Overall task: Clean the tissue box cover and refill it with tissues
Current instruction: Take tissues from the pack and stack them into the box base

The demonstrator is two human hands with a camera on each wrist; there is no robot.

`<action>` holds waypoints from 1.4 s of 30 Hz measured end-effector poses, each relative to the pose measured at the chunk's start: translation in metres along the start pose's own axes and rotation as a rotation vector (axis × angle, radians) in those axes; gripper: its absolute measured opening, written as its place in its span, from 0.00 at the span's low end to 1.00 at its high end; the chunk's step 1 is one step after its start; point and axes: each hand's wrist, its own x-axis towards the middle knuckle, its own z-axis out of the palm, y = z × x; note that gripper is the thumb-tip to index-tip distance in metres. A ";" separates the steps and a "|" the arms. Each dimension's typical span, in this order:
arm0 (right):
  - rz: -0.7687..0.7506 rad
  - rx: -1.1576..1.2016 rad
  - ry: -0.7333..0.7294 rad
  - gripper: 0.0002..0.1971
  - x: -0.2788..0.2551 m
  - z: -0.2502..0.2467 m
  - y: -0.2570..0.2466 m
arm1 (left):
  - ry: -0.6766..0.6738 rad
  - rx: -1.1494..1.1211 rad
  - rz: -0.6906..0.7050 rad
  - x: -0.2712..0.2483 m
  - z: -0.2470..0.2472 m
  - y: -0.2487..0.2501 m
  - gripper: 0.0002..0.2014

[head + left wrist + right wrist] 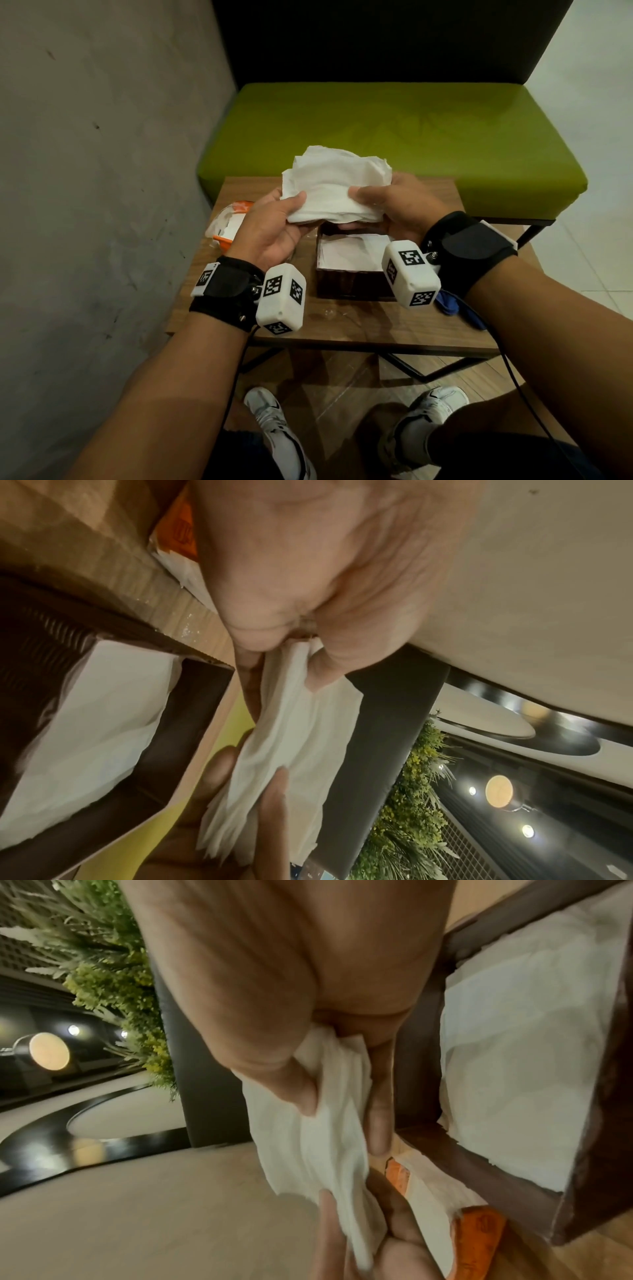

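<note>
Tissue stack (337,186) crosswise between left hand (270,226) and right hand (399,209), seemingly level

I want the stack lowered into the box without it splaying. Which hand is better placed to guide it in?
Probably the right hand: it grips the tissue stack directly above the open brown box, while the left hand holds the other end out over the orange wrapper.

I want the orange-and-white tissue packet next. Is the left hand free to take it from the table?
Probably not yet. The left hand and right hand both grip the white tissue stack. The orange-and-white plastic packet lies just beside the left hand, otherwise unblocked.
</note>
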 end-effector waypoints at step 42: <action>0.168 0.023 -0.075 0.07 -0.001 0.011 -0.006 | -0.140 -0.255 -0.163 -0.008 0.006 -0.022 0.18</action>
